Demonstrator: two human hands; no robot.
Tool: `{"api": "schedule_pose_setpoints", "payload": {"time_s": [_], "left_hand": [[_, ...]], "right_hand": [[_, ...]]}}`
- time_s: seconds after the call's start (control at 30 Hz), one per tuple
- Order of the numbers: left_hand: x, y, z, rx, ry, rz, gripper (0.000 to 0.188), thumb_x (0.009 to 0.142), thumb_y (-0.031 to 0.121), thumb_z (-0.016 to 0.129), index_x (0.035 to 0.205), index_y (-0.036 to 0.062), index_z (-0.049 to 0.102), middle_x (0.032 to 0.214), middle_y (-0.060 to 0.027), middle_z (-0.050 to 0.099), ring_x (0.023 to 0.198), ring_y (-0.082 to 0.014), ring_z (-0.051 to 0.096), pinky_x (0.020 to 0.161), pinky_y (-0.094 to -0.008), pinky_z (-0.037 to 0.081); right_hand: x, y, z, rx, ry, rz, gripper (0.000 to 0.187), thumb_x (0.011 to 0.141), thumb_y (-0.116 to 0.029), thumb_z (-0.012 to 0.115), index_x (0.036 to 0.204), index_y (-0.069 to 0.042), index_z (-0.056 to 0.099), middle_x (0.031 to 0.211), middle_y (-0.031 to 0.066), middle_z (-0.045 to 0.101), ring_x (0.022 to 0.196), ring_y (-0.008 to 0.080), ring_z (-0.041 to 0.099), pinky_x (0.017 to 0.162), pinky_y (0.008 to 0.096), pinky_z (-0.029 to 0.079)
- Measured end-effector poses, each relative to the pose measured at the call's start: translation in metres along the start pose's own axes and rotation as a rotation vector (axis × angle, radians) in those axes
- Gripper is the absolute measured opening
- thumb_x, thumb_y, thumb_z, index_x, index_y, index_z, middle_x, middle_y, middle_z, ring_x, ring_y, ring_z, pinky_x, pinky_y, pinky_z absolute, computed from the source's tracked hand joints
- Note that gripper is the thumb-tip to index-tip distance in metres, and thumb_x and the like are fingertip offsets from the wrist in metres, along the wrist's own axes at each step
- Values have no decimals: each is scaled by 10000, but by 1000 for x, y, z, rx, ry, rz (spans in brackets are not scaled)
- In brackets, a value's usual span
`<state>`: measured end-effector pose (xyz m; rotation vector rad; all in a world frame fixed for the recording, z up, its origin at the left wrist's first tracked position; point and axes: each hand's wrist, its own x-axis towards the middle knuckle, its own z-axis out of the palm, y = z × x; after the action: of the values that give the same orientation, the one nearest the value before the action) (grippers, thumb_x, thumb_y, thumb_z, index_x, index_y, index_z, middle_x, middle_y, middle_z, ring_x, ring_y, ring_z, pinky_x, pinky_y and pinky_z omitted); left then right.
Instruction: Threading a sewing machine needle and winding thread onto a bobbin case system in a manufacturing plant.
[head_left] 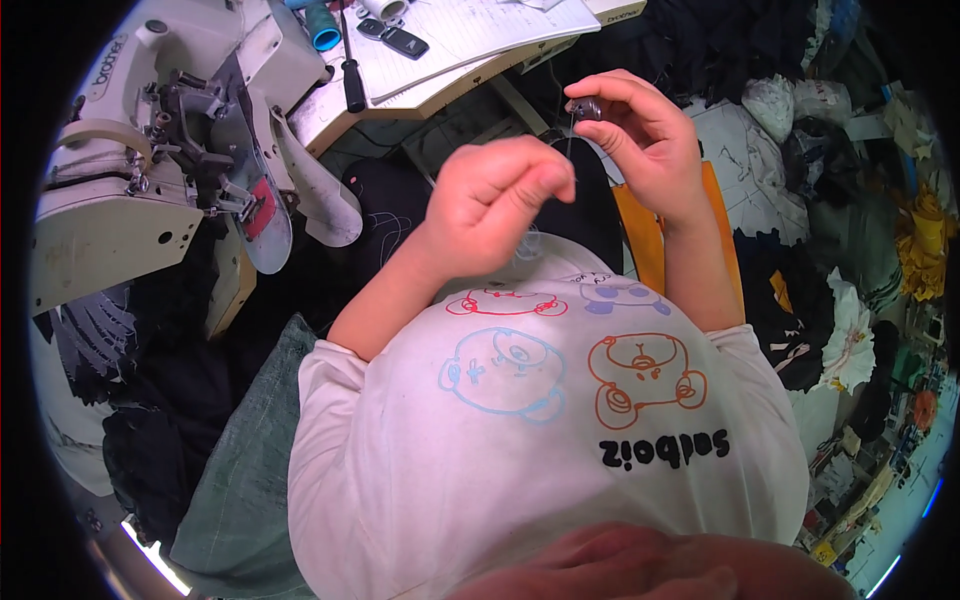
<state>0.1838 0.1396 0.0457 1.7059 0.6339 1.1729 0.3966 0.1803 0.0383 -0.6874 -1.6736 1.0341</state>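
Note:
Between the thumb and fingers of my right hand (655, 145) is a small, dark, shiny bobbin case (588, 109), raised above my lap. A thin thread (571, 148) runs down from it to my left hand (490, 205). That hand is closed in a pinch on the thread, lower and to the left of the bobbin case. Loose pale thread also hangs in front of my shirt, below the left hand. My right fingers cover part of the bobbin case, so the bobbin inside it cannot be made out.
A white industrial sewing machine (125, 240) with metal plates stands at left. On the table (430, 100) ahead lie a screwdriver (353, 85), a key fob (404, 42), an open notebook (480, 40) and thread spools (322, 27). Piled fabric (785, 300) lies at right.

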Motion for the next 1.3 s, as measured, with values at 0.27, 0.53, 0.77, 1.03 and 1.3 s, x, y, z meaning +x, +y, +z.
{"api": "schedule_pose_setpoints", "payload": {"time_s": [0.27,0.53,0.77,1.03,1.3], "left_hand": [[-8,5,6,20,17,-45,173,1008,96,565,896,-3,653,778,-75,664,635,-152,606,597,-265,475],[-19,-5,5,-66,69,-233,200,1025,112,552,899,-7,651,783,-59,650,647,-120,575,605,-252,461],[-31,7,2,77,-18,-123,213,1025,114,535,898,-5,657,811,-64,673,707,-146,633,652,-271,486],[10,-59,-38,1007,25,246,183,959,106,631,1107,28,705,904,-99,696,787,-256,634,768,-337,499],[-2,-46,-35,1219,-68,8,306,824,276,787,1090,128,755,1267,-95,656,1266,-305,525,1099,-519,293]], "right_hand": [[3,0,-2,-65,97,-56,270,881,55,680,1146,5,674,987,36,605,857,90,581,720,211,476],[3,2,2,-384,253,-230,250,827,24,717,1071,-21,691,911,92,664,764,191,618,703,265,495],[11,24,-52,-237,530,-32,259,958,-11,649,1216,8,648,1039,66,665,873,99,647,770,203,515],[-11,4,-40,272,312,82,283,902,3,700,1184,6,669,950,44,660,829,104,607,766,218,485],[-10,-8,-8,179,116,116,359,908,17,700,1263,25,641,1039,20,620,890,70,593,801,205,511]]}}
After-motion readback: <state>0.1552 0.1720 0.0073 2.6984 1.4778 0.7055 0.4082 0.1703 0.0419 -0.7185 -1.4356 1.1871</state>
